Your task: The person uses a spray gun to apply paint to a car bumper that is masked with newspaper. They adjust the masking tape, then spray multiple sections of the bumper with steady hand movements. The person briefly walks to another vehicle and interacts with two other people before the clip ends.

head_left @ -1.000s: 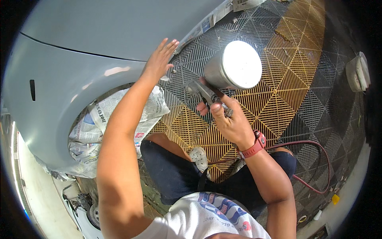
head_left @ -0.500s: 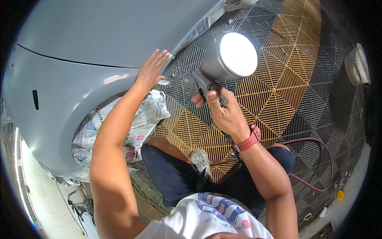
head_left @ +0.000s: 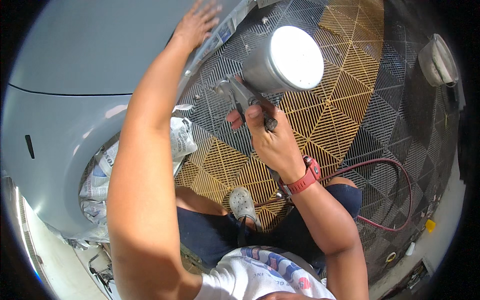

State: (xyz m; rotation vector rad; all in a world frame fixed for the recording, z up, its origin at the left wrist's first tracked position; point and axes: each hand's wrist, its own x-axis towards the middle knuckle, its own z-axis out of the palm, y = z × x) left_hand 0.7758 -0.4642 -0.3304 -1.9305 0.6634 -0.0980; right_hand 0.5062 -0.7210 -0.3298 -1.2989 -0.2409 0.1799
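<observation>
A grey car body panel (head_left: 80, 55) fills the upper left, with a dark seam running across it. My left hand (head_left: 197, 25) reaches far up its lower edge, fingers spread, a little blurred, holding nothing; whether it touches the panel I cannot tell. In my right hand (head_left: 267, 127) is a spray gun (head_left: 240, 95), its nozzle toward the panel and the thumb over its back. A silver cup (head_left: 262, 70) with a bright white lid (head_left: 298, 58) is attached to the gun.
Crumpled newspaper (head_left: 102, 172) fills the wheel arch, and masking paper (head_left: 227, 30) lines the panel's lower edge. Slatted tan and black tiles (head_left: 345, 95) cover the floor. A red hose (head_left: 407, 200) loops at the right. Beyond it stands a whitish tub (head_left: 437, 62).
My left hand has moved up and away along the panel's edge. The spray gun, still in my right hand, has shifted slightly left in view.
</observation>
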